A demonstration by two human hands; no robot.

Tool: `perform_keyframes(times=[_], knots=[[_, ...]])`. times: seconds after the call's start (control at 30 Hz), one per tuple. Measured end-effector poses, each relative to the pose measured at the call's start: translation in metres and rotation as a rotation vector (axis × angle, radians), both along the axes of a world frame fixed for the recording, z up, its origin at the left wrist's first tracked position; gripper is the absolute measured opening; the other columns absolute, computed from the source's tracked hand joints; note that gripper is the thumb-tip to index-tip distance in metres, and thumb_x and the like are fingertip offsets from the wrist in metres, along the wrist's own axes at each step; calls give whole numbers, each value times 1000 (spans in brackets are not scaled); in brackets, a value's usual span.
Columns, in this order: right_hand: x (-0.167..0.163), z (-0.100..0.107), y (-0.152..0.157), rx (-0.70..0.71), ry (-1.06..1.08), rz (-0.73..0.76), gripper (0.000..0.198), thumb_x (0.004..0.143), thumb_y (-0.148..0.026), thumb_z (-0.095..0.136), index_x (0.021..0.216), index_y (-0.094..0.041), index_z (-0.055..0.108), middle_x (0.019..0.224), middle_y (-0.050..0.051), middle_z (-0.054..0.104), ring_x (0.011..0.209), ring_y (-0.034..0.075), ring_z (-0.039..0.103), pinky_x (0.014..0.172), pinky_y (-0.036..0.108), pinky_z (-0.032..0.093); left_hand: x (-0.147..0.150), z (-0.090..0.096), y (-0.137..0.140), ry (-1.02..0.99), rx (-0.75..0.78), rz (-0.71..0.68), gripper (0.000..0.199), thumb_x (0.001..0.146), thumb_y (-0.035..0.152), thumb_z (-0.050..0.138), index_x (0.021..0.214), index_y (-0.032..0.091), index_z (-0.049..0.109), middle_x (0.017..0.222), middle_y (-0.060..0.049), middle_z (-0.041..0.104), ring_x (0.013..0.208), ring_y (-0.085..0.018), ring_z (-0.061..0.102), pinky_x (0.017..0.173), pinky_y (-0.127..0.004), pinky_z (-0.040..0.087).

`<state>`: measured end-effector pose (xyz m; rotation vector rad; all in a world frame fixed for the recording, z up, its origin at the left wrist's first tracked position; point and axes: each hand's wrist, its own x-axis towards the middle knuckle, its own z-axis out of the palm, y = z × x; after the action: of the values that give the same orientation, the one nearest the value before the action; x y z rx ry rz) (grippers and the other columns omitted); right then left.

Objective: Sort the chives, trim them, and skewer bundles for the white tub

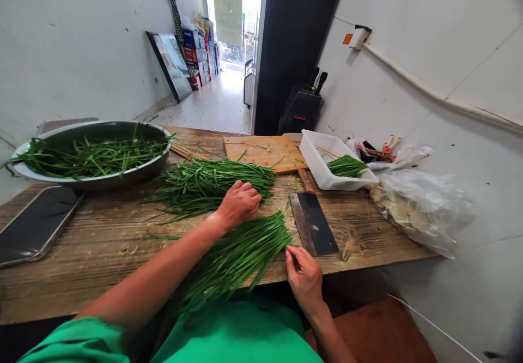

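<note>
Green stalks (255, 243) beside right grip (305, 276), seemingly pinching one end; left grip (240, 204) curled, hold unclear; likely sorting, next wants light pull.

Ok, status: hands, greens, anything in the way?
Left hand curled, between far bundle of long green leaves and near long green bundle. Right hand at near bundle's right end. Dark-bladed, wooden-handled cleaver lying close by.

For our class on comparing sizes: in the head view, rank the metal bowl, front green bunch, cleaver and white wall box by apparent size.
1. Metal bowl and front green bunch: too alike to rank, the bunch being nearer the camera.
2. Cleaver
3. White wall box
</note>
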<state>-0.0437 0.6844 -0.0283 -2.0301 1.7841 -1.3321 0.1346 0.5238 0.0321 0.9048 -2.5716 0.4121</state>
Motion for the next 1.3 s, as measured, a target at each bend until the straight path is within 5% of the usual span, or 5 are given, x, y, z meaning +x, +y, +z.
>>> perform_keyframes(times=[0.6, 0.83, 1.17, 1.3], knots=[[-2, -6, 3, -36, -3, 32, 19, 84, -21, 44, 90, -15, 62, 76, 7, 63, 65, 15, 60, 58, 24, 48, 5, -4, 1, -21, 42, 81, 19, 84, 14, 37, 93, 16, 54, 73, -6, 59, 78, -19, 47, 74, -33, 28], [-2, -6, 0, -46, -3, 29, 20, 85, -20, 42, 90, -16, 62, 72, 6, 62, 63, 14, 59, 57, 23, 48, 7, -2, -3, 131, 64, 85, 23, 86, 17, 35, 96, 18, 55, 78, -6, 63, 87, -18, 50, 82, -34, 29], [-1, -5, 0, 14, -17, 21, 20, 85, -18, 41, 90, -15, 61, 74, 6, 61, 67, 14, 58, 61, 24, 46, -8, -19, 4, 330, 604, -45, 26, 85, 26, 38, 98, 22, 60, 94, -2, 65, 84, -14, 58, 75, -25, 37], [-1, -4, 0, 16, -11, 11, 21, 85, -18, 42, 90, -15, 61, 75, 7, 61, 69, 15, 59, 62, 25, 46, -14, -22, 6, 398, 775, -7, 28, 84, 28, 39, 88, 17, 64, 79, -3, 66, 71, -14, 57, 65, -21, 39]])
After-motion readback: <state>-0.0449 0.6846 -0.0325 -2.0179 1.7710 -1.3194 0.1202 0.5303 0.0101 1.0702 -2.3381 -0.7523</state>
